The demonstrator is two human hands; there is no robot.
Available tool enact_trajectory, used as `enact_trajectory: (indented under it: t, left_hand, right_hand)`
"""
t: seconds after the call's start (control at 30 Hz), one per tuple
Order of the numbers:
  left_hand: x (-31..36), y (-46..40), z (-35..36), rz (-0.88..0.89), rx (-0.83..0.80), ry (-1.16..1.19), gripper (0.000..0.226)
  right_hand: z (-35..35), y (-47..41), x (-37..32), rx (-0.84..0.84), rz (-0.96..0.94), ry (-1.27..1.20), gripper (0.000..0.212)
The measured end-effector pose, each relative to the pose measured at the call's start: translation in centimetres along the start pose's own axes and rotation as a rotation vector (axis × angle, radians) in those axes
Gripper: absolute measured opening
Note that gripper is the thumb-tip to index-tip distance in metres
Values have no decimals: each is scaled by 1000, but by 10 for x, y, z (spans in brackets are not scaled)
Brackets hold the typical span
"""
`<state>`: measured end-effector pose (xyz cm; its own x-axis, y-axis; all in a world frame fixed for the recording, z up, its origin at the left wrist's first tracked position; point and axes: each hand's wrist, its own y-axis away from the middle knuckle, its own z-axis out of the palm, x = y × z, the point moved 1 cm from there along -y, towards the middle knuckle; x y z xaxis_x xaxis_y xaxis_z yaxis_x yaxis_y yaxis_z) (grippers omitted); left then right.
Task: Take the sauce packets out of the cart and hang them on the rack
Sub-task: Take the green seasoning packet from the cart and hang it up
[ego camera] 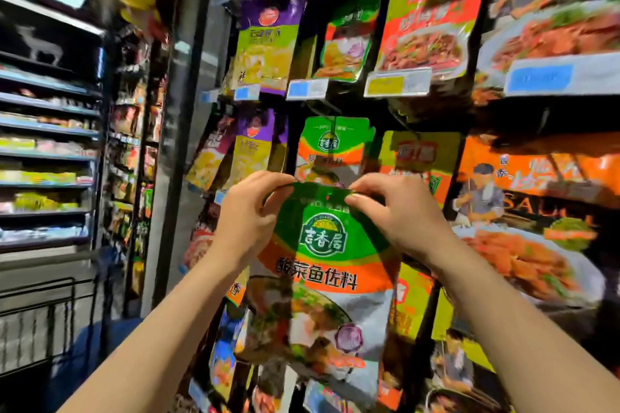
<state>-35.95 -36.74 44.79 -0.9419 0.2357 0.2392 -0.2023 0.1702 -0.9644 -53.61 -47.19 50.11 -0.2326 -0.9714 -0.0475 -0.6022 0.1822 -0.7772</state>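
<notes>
both hands hold one glossy green, orange and white plastic sauce packet up in front of the rack. the left hand pinches its top left corner, thumb and fingers curled over the edge, and the right hand pinches the top right corner the same way, so each grip is closed on the packet and nothing else. the top strip between the two hands is bowed and creased, and the body of the packet hangs free below.

just behind and above it hangs a matching green and orange packet on a dark metal peg of the black wire rack, which looks like the target. i cannot make out the hang hole in the held packet, as the folded top edge hides it.

the main risk, as i judge it, is a missed peg: with the top strip buckled, the hole may close up or sit off line, and the tip would push against film instead of going through. pushing harder could tear the hole or knock the matching packet off. the yellow and purple packet to the left and the yellow and red packet to the right hang close by and could be nudged. letting go with one hand early would swing the packet sideways. the wire shopping cart stands near, at lower left.
</notes>
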Motion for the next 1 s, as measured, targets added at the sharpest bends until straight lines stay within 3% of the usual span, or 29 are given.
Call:
enact_trajectory:
  t: [0.3, 0.43, 0.5, 0.63, 0.8, 1.0]
  left_hand:
    - [-53, -82, 15, -78, -40, 64, 24]
    - [-107, -121, 18, -269, 45, 355, 26]
    - [-138, -127, 25, -359, 68, 460, 38]
    - [-178, -137, 51, -334, 199, 399, 55]
    - [-188, -167, 86, -286, 226, 368, 35]
    - [-193, -192, 99, -264, 246, 368, 8]
  right_hand:
    - [11, -93, 12, 41, 39, 123, 20]
    - [36, -152, 14, 86, 121, 40, 18]
    - [52, -173, 20, 106, 178, -17, 14]
    - [80, -198, 36, 151, 274, -53, 14]
    - [98, -220, 64, 255, 423, -180, 16]
    - [98, -244, 81, 320, 456, -220, 6]
